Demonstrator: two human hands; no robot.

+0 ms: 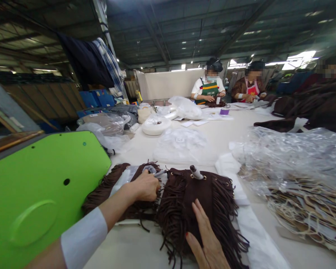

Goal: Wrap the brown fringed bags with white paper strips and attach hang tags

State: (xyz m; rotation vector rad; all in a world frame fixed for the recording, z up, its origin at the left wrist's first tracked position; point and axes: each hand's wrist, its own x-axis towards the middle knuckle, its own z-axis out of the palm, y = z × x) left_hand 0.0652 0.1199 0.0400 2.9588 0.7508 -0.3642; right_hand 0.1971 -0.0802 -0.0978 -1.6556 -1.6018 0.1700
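Note:
Two dark brown bags with long fringes lie side by side on the table in front of me. My right hand (204,233) rests on the flap of the right fringed bag (197,198), fingers stretched out. At that bag's top edge, near its brass-coloured eyelets, a grey-white wrapped piece (196,172) sticks up. My left hand (147,186) is closed over the left fringed bag (109,192), close to the gap between the two. A greyish, crumpled strip (159,173) shows by its fingers; what they grip is hidden. Pale plastic (124,180) lies on the left bag.
A green machine panel (44,201) stands close on my left. To the right are clear plastic bags (294,157) and a pile of corded tags (305,213). A white roll (156,124) lies farther back. Co-workers sit across the table (224,129).

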